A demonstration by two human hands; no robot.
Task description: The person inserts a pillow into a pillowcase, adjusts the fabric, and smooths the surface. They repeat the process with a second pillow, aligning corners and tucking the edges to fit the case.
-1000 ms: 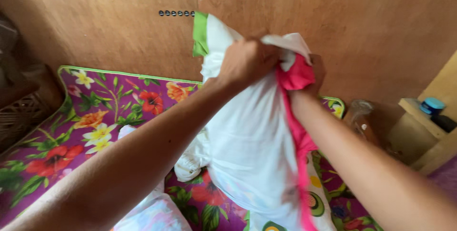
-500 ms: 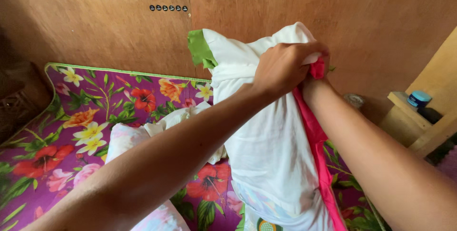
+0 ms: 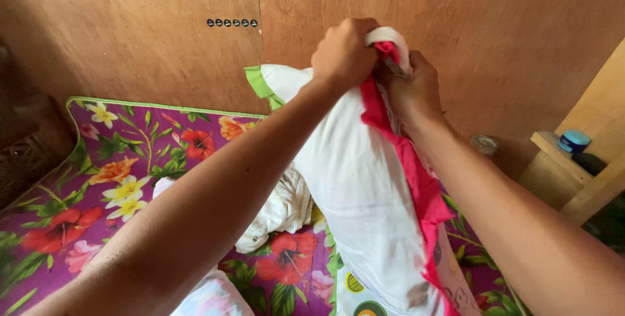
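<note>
Both hands meet at the top of a white pillow (image 3: pixel 355 179) held upright above the bed. The left hand (image 3: pixel 344 54) is a closed fist bunching the pillow's top corner, its grip tight on the white cloth. The right hand (image 3: pixel 413 88) sits just beside it at 3 o'clock, fingers pinched shut on the pink frill (image 3: pixel 416 186) that runs down the pillow's right edge toward 5 o'clock. A green frill (image 3: pixel 260 86) sticks out at the pillow's upper left corner, at 9 o'clock from the left hand.

Below, the flowered purple mattress (image 3: pixel 117 172) spreads toward 8 o'clock, with a crumpled white cloth (image 3: pixel 280 215) lying on it just under the left forearm. The wooden wall (image 3: pixel 130 29) stands close behind the hands at 12 o'clock. At 3 o'clock a wooden shelf (image 3: pixel 553 159) carries a small blue jar (image 3: pixel 574 141), well apart from the pillow. Open room lies over the mattress to the left.
</note>
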